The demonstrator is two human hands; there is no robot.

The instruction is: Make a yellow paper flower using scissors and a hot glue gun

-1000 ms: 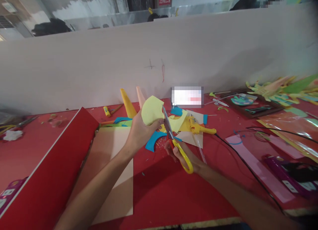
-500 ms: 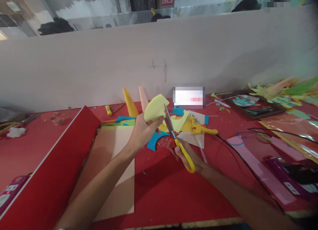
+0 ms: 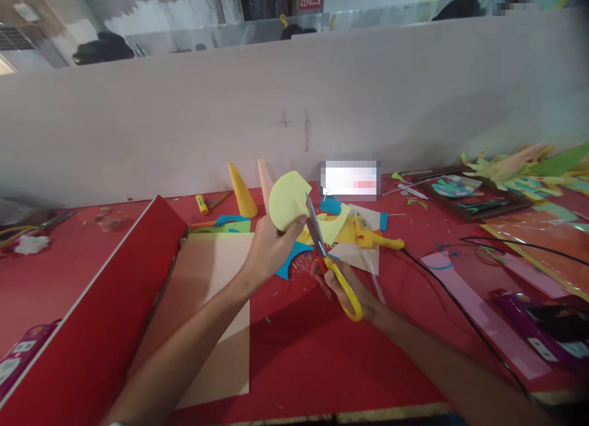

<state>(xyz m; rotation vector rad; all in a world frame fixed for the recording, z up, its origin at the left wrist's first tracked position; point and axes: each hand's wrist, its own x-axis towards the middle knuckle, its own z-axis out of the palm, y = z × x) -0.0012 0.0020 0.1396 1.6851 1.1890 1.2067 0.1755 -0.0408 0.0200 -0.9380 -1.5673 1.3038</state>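
Pinched in my left hand (image 3: 269, 245) is a pale yellow, roundish piece of sheet material (image 3: 289, 199), held up over the table with its flat face turned towards me. My right hand (image 3: 338, 282) grips a pair of scissors (image 3: 340, 285) with yellow and red handles. The blades point up and left, their tips at the right edge of the yellow piece. Behind my hands lie yellow scraps (image 3: 338, 226) and a blue cut-out with a curved edge (image 3: 294, 260). A yellow glue gun (image 3: 375, 237) rests to the right of the scissors.
A yellow cone (image 3: 242, 193) and a pink cone (image 3: 265, 180) stand by the white partition (image 3: 207, 125). Left are a beige sheet (image 3: 216, 346) and a raised red panel (image 3: 101, 297). A black cord (image 3: 451, 312) crosses the right side, past a pink strip (image 3: 488, 321).
My left hand has turned the yellow piece so that more of its face shows, moving slightly right. The scissors and my right hand have hardly moved.
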